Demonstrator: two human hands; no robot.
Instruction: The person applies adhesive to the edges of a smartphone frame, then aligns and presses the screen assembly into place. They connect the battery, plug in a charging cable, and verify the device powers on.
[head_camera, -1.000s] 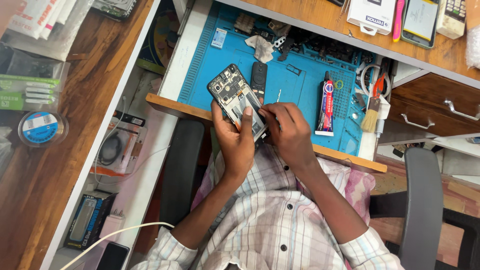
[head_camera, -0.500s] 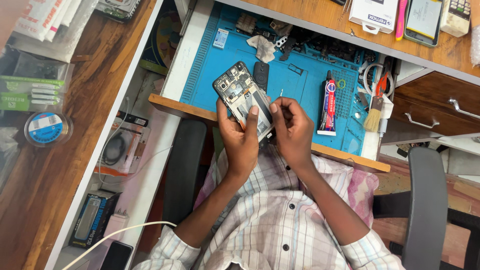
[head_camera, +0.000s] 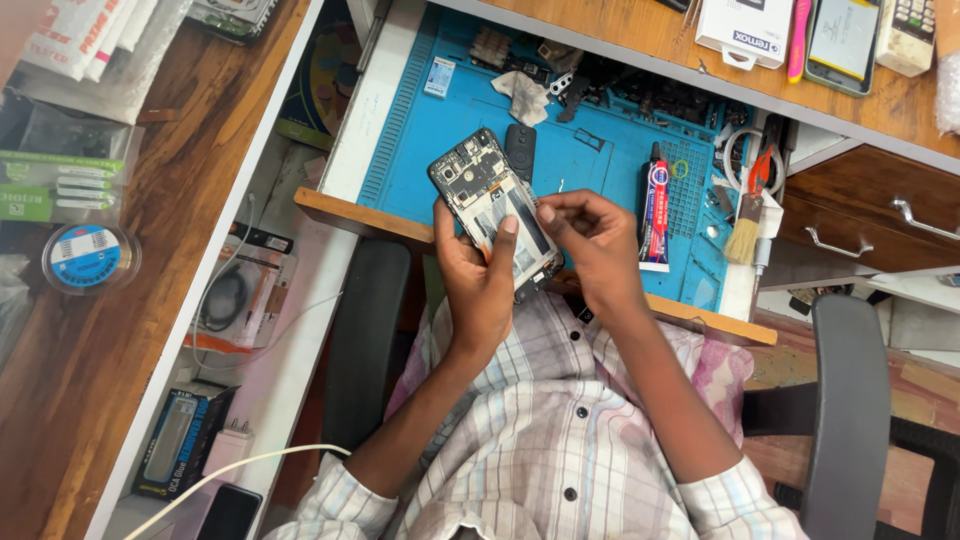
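Gripping flat opened phone (head_camera: 492, 205): left hand (head_camera: 485, 280); right hand (head_camera: 590, 235) pinching edge.

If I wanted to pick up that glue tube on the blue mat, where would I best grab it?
Probably across the glue tube's flat middle, from above, fingers on its two long sides. It lies flat on the blue mat, black cap pointing away, with free mat to its left; the brush lies close on its right.

Your one camera sits on your head and looks steeply down, close over your lap and hands. It faces the blue mat (head_camera: 600, 150) on the worktop (head_camera: 700, 40), with the wooden side counter (head_camera: 150, 300) at the left edge of the view.
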